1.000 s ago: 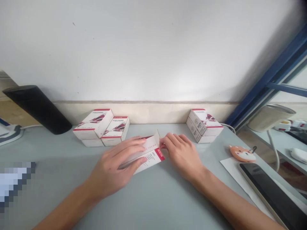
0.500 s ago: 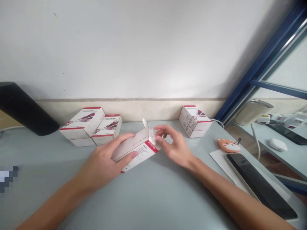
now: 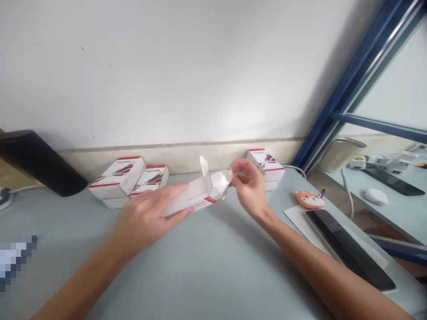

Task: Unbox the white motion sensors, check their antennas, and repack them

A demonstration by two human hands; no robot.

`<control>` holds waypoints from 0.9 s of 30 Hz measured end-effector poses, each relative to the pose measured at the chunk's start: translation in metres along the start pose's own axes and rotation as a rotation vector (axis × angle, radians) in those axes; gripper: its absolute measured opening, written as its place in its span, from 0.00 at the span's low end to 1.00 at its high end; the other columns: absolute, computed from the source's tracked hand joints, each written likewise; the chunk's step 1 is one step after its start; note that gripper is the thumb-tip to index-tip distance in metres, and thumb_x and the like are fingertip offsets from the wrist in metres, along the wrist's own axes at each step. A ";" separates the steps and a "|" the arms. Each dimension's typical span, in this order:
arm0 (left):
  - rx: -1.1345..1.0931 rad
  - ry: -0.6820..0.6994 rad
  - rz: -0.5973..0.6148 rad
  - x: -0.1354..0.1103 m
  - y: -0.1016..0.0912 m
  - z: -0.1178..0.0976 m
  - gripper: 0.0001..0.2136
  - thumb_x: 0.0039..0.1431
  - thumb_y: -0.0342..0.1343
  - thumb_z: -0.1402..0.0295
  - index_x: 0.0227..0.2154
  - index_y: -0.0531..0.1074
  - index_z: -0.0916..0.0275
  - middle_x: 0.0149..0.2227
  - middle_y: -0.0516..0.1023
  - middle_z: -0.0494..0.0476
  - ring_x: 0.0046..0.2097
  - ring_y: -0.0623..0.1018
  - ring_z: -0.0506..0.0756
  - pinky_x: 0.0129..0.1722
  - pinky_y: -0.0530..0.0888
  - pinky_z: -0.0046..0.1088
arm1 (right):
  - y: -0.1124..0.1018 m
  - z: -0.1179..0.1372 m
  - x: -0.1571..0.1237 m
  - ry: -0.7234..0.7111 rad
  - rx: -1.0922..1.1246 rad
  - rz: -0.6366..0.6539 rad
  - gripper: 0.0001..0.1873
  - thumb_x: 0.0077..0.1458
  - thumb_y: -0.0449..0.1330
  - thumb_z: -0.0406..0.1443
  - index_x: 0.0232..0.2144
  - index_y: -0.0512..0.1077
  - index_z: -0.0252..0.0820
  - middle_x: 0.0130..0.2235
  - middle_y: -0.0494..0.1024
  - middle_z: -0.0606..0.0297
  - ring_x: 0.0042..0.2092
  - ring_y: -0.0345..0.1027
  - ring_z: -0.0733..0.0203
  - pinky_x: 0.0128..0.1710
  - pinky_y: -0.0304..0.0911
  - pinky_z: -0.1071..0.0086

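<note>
A white and red detector box [image 3: 187,198] is gripped around its sides by my left hand [image 3: 148,213], tilted above the desk. Its end flap stands up at the right, and a clear plastic bag [image 3: 220,183] sticks partly out of that end. The bag's outer tip is pinched between the thumb and fingers of my right hand [image 3: 248,184]. What the bag contains is still inside the box or too blurred to make out.
Stacked detector boxes stand by the wall at the left [image 3: 116,178] and right [image 3: 267,166]. A black cylinder [image 3: 43,162] leans at far left. On the right lie an orange animal-face case [image 3: 310,200] and a phone [image 3: 350,249] on white paper, beside a blue metal frame [image 3: 320,102].
The plastic bag has come further out of the box as my right hand moved up and to the right. My left hand still holds the box, and the whole view has shifted slightly.
</note>
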State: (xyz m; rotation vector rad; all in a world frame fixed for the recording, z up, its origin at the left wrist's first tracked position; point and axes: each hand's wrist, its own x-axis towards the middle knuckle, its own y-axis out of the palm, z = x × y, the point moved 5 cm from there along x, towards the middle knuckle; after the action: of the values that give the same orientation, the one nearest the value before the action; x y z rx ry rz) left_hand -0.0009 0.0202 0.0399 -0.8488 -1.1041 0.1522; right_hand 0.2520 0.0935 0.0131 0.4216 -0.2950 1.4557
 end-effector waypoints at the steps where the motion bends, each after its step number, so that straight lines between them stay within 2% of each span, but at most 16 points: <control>1: 0.024 0.033 0.022 0.008 0.001 0.002 0.17 0.70 0.61 0.56 0.58 0.76 0.53 0.45 0.88 0.55 0.40 0.86 0.61 0.42 0.78 0.36 | -0.007 -0.001 0.005 -0.007 0.030 -0.070 0.10 0.53 0.63 0.36 0.40 0.72 0.48 0.37 0.73 0.69 0.32 0.71 0.62 0.32 0.69 0.66; 5: 0.009 -0.049 0.201 0.042 0.015 0.021 0.21 0.73 0.53 0.51 0.62 0.75 0.52 0.51 0.85 0.61 0.49 0.84 0.65 0.51 0.76 0.41 | -0.039 -0.005 0.020 -0.063 0.021 -0.357 0.11 0.52 0.63 0.37 0.39 0.69 0.47 0.39 0.74 0.68 0.35 0.70 0.62 0.34 0.69 0.67; 8: -0.108 -0.112 0.315 0.057 0.037 0.031 0.23 0.75 0.48 0.50 0.65 0.72 0.51 0.59 0.80 0.63 0.54 0.81 0.66 0.56 0.74 0.44 | -0.052 -0.006 0.024 -0.096 -0.037 -0.453 0.09 0.52 0.61 0.38 0.37 0.69 0.46 0.37 0.74 0.68 0.34 0.68 0.63 0.32 0.64 0.69; 12: -0.264 -0.115 0.378 0.060 0.073 0.033 0.20 0.75 0.49 0.54 0.60 0.76 0.54 0.58 0.80 0.65 0.59 0.78 0.67 0.62 0.69 0.48 | -0.046 -0.009 0.019 -0.013 -0.087 -0.419 0.05 0.51 0.59 0.39 0.31 0.68 0.45 0.28 0.68 0.71 0.29 0.61 0.63 0.27 0.57 0.70; 14: -0.297 -0.109 0.374 0.058 0.082 0.029 0.18 0.75 0.49 0.58 0.58 0.77 0.55 0.58 0.80 0.66 0.63 0.75 0.68 0.67 0.63 0.54 | -0.038 -0.010 0.014 0.039 -0.076 -0.373 0.04 0.50 0.59 0.38 0.29 0.68 0.45 0.27 0.68 0.70 0.29 0.60 0.63 0.27 0.57 0.70; 17: -0.277 -0.201 0.244 0.052 0.070 0.015 0.17 0.74 0.50 0.60 0.58 0.77 0.56 0.66 0.73 0.69 0.70 0.67 0.70 0.70 0.55 0.59 | -0.027 -0.008 0.006 0.078 -0.023 -0.323 0.03 0.46 0.58 0.35 0.28 0.67 0.45 0.28 0.69 0.69 0.31 0.61 0.62 0.28 0.59 0.70; 19: -0.362 -0.308 0.163 0.045 0.053 -0.001 0.18 0.75 0.48 0.59 0.58 0.77 0.57 0.66 0.72 0.68 0.69 0.67 0.69 0.69 0.58 0.56 | -0.021 -0.007 0.002 0.088 0.005 -0.296 0.05 0.42 0.56 0.33 0.28 0.68 0.45 0.29 0.69 0.69 0.32 0.61 0.62 0.30 0.61 0.70; 21: -0.635 -0.489 0.122 0.034 0.039 -0.018 0.19 0.76 0.46 0.56 0.56 0.76 0.58 0.59 0.77 0.66 0.61 0.74 0.66 0.64 0.67 0.49 | -0.015 -0.008 -0.003 0.108 0.017 -0.263 0.10 0.39 0.54 0.32 0.29 0.69 0.45 0.30 0.71 0.68 0.34 0.63 0.61 0.30 0.63 0.69; 23: -1.086 -0.716 0.176 0.019 0.036 -0.035 0.22 0.76 0.44 0.49 0.60 0.71 0.55 0.59 0.77 0.63 0.54 0.79 0.63 0.54 0.75 0.43 | -0.008 -0.010 -0.009 0.148 0.018 -0.234 0.13 0.38 0.53 0.32 0.30 0.70 0.45 0.32 0.72 0.68 0.34 0.64 0.61 0.30 0.64 0.69; 25: -1.479 -0.874 0.204 0.006 0.036 -0.049 0.27 0.73 0.45 0.42 0.61 0.69 0.56 0.59 0.78 0.65 0.48 0.82 0.63 0.46 0.78 0.41 | 0.000 -0.010 -0.016 0.181 0.015 -0.204 0.12 0.39 0.53 0.32 0.31 0.70 0.44 0.33 0.72 0.68 0.34 0.65 0.61 0.29 0.66 0.68; 27: -1.717 -0.970 0.211 -0.005 0.038 -0.054 0.29 0.70 0.50 0.40 0.60 0.70 0.59 0.57 0.79 0.67 0.45 0.83 0.63 0.43 0.78 0.40 | 0.008 -0.008 -0.022 0.196 0.006 -0.161 0.09 0.43 0.56 0.32 0.32 0.70 0.44 0.35 0.73 0.67 0.35 0.67 0.61 0.29 0.69 0.68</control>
State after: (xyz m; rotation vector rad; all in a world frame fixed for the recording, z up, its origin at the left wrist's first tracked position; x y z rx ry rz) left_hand 0.0529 0.0154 0.0012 -2.5958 -2.0079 -0.3367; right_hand 0.2418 0.0777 -0.0029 0.2978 -0.0978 1.3280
